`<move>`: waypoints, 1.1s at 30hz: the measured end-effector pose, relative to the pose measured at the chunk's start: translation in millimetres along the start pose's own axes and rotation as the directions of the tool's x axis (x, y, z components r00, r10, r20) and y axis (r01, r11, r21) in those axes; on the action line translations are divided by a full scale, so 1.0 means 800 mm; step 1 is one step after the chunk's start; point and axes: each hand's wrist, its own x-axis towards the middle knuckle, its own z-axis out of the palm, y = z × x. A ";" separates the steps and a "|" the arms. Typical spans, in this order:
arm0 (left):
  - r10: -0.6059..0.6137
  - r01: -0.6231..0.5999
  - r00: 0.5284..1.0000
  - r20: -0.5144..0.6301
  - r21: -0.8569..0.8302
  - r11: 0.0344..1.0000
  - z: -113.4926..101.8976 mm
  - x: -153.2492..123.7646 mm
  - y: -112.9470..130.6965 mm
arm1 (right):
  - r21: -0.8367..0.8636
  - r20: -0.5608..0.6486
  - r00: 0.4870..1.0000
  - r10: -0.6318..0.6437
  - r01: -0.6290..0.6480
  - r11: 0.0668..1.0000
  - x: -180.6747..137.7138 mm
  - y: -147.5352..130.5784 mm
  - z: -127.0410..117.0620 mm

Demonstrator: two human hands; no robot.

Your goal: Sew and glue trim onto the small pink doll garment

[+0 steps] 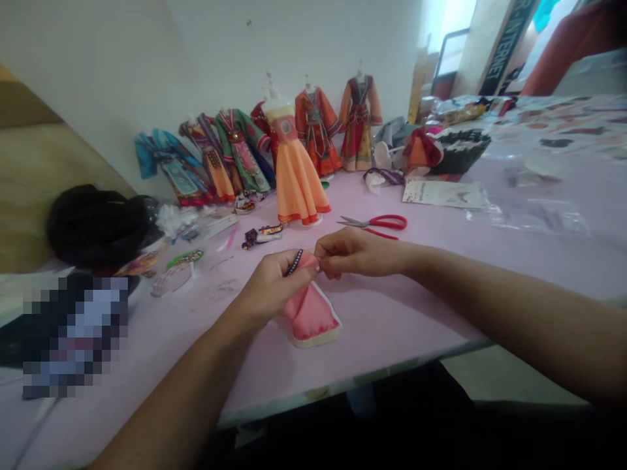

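Note:
A small pink doll garment (313,310) with a pale trim along its side and lower edge hangs from my left hand (277,281). The thumb and fingers of that hand are closed on its upper end, where a dark, white-dotted band (294,262) shows. My right hand (347,253) is pinched at the garment's top edge. Whatever lies between its fingertips is too small to make out. Just beyond this hand, red-handled scissors (382,223) lie on the table with their blades slightly apart.
Several dolls in bright robes lean along the wall, and one in an orange dress (298,176) stands in front. Patterned ribbon scraps (263,236) lie mid-table. At left are a black bundle (93,225) and a pixelated object (83,336). Plastic bags (539,215) lie right of a printed card (443,194).

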 end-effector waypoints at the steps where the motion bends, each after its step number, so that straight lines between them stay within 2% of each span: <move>1: -0.007 0.007 1.000 0.006 0.001 1.000 0.000 0.000 0.000 | -0.001 -0.001 1.000 0.004 -0.004 1.000 0.000 -0.001 0.000; 9: -0.023 0.023 1.000 -0.005 0.034 0.999 0.000 -0.001 0.003 | -0.017 -0.002 1.000 0.006 -0.006 1.000 0.001 0.000 0.004; 20: -0.025 0.028 0.999 0.039 -0.071 0.997 -0.002 0.001 -0.001 | -0.017 -0.016 1.000 0.002 -0.002 1.000 0.001 0.000 0.002; 33: -0.029 0.029 1.000 0.003 -0.009 1.000 0.001 -0.002 0.001 | -0.046 -0.009 1.000 0.012 -0.012 0.999 0.000 -0.004 0.003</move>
